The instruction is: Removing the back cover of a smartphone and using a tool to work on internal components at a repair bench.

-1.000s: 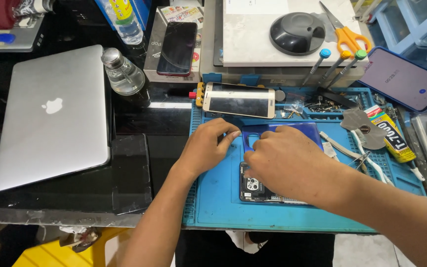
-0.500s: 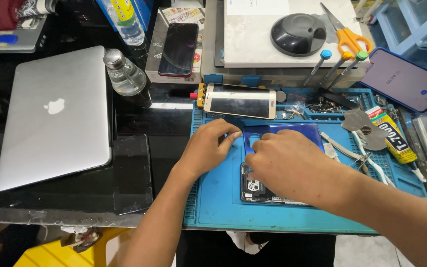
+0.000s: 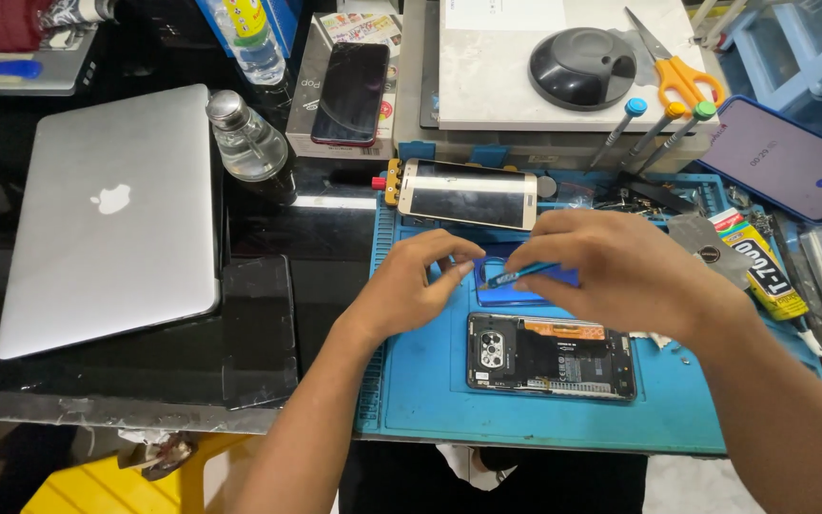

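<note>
Right hand (image 3: 625, 262) pinches a thin blue tool (image 3: 518, 277); left hand (image 3: 411, 286), fingers curled, touches the glossy blue back cover (image 3: 525, 293). Opened phone (image 3: 552, 355) lies near on the ribbed blue mat (image 3: 544, 419). Yellow glue tube (image 3: 763, 269) far right.

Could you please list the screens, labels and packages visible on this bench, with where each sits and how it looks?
Lit phone: far right, purple screen, blue case.
Dark phone: top centre, black screen, reddish edge, lying on a printed box.
Gold-framed phone: top of blue mat, dark screen.
Glue tube: right of mat, yellow label, dark lettering.
Water bottle: top, yellow-green label.
Open phone: below the right hand, internals showing.
</note>
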